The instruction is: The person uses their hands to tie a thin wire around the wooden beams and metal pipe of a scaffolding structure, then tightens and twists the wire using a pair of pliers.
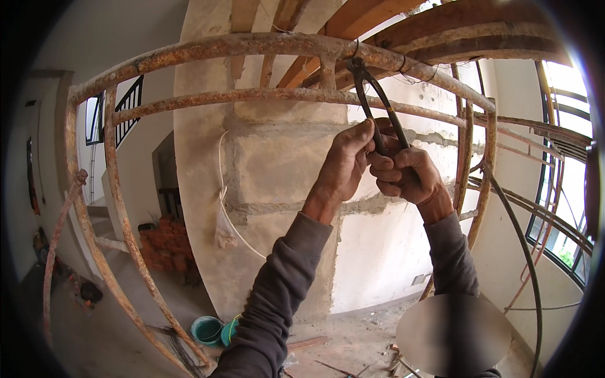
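Both hands are raised in front of a rusty scaffold frame [252, 45], sharing one pair of long-handled pincers [376, 104]. The left hand [343, 165] has its fingers [360, 140] curled together around the left handle, thumb laid along it. The right hand [406, 173] sits just beside it, touching it, with its fingers [382, 165] wrapped tightly around the right handle. The two dark handles run up and to the left from the fingers, coming together at the tool's head, which is well above the fingers and closed against the underside of the frame's top tube. There a thin loop of tie wire [357, 49] circles the tube, and the nose of the pincers meets it; whether the nose actually bites the wire is too small to tell.

Below the top tube, between it and the fingers, a second rusty rail [252, 96] runs across. Behind the fingers stands a rough block pillar [277, 170] with a white cord [222, 189] hanging down it. Above the frame are wooden beams [378, 12]. Far below the fingers, on the dusty floor [353, 340], stand two green buckets [208, 330], and a stack of red bricks [165, 247] lies to the lower left.
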Demonstrator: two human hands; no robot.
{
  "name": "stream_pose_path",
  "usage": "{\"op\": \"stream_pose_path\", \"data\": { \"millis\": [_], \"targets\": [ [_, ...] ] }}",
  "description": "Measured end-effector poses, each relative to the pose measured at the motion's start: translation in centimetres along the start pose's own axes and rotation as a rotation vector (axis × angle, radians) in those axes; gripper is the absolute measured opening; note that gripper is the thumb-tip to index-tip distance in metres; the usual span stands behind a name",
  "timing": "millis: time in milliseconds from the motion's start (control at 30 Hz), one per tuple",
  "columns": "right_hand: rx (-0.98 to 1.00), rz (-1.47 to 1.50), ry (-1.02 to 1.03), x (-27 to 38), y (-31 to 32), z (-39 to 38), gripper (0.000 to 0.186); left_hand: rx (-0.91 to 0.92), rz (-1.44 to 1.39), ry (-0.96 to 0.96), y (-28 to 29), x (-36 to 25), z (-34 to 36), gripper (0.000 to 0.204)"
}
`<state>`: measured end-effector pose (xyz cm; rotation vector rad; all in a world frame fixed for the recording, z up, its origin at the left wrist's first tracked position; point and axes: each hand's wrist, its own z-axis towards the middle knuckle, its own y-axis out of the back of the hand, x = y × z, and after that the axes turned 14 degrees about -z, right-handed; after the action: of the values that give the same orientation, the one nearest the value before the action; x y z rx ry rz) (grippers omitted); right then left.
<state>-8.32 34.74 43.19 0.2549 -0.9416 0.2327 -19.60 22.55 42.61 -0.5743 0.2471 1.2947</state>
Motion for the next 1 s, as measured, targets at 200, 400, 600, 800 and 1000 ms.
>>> {"op": "stream_pose_path", "data": {
  "millis": [200,400,600,800,1000],
  "targets": [
    [0.229,0.271,0.104,-3.0,2.0,1.7,0.044,0.170,-0.007,0.121,2.2,-1.2,1.0,0.052],
    [0.380,0.401,0.125,-4.3,2.6,3.0,0.045,0.237,-0.031,0.161,4.6,-0.9,3.0,0.059],
    [0.011,0.046,0.083,-2.6,1.3,0.6,0.041,0.311,-0.092,0.168,3.3,-0.5,3.1,0.061],
    [-0.749,-1.122,0.012,0.1,-3.3,-1.4,0.041,0.273,-0.037,0.080,3.2,0.9,3.7,0.062],
    [-1.247,-2.039,0.185,-2.4,-5.6,0.8,0.050,0.207,-0.119,0.060,2.6,2.5,3.9,0.058]
  ]
}}
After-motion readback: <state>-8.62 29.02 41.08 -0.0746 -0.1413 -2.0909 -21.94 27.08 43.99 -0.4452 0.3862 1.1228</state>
